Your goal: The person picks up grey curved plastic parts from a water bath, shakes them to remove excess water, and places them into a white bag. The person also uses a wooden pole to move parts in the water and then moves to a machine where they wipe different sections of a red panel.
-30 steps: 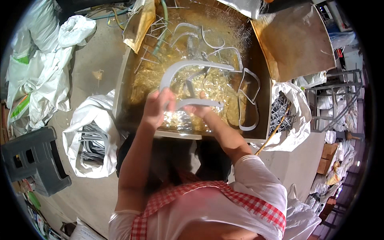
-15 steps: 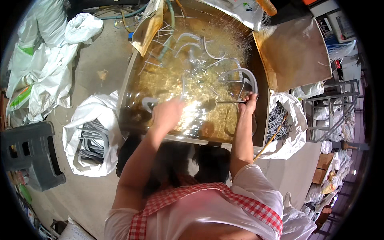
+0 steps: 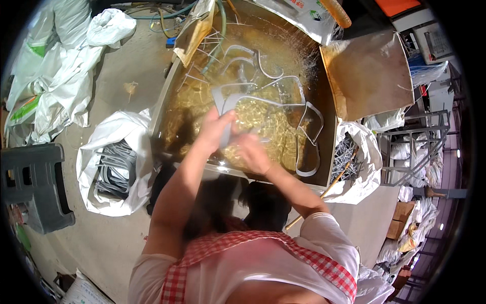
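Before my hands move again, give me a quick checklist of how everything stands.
1. Left hand gripping the gray bent piece: ok.
2. Right hand gripping the piece too: cannot tell; it is blurred near the lower end.
3. Tank free of other pieces: not ok; bent strips lie in it.
4. Left white sack open: ok; gray strips show inside.
5. Right white sack unobstructed: not ok; a stick slants across it.
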The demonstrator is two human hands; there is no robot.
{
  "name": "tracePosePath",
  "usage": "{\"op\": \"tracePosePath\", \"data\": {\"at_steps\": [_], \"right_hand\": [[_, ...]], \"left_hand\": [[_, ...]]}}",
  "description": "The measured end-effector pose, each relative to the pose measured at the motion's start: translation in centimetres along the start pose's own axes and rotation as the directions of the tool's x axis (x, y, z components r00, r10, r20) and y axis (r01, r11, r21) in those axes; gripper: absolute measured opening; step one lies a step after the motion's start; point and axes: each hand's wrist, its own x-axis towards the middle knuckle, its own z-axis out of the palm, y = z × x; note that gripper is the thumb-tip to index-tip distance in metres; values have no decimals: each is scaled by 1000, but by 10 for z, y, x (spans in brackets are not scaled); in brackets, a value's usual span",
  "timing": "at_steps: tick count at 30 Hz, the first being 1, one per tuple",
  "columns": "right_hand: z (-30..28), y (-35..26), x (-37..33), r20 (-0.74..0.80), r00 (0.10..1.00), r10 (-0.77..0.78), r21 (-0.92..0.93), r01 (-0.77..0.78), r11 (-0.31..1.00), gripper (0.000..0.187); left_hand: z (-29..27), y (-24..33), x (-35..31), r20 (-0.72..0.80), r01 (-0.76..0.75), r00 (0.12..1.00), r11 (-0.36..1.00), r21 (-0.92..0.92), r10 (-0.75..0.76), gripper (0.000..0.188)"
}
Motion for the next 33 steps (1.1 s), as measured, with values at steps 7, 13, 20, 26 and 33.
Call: {"op": "tracePosePath", "data": {"at_steps": [7, 13, 20, 26, 33], "right_hand": [[-22, 104, 8, -417, 682, 601, 148, -601, 785, 57], [-25, 169, 0, 38, 678, 734, -91, -729, 678, 31], [-81, 103, -4, 280, 404, 871, -692, -544, 474, 117], [-49, 71, 47, 266, 910, 317, -122, -295, 948, 80], [-50, 29, 54, -34, 955, 295, -462, -276, 842, 42]], "left_hand": [[11, 10, 0, -43, -90, 994, 974, 210, 101, 10], [7, 22, -11, -57, -99, 990, 929, 355, 127, 24], [10, 12, -15, 55, -105, 973, 217, 971, 225, 29], [3, 9, -18, 239, -213, 970, 649, 730, 49, 31], [4, 46, -35, 154, -170, 984, 745, 645, 91, 49]]}}
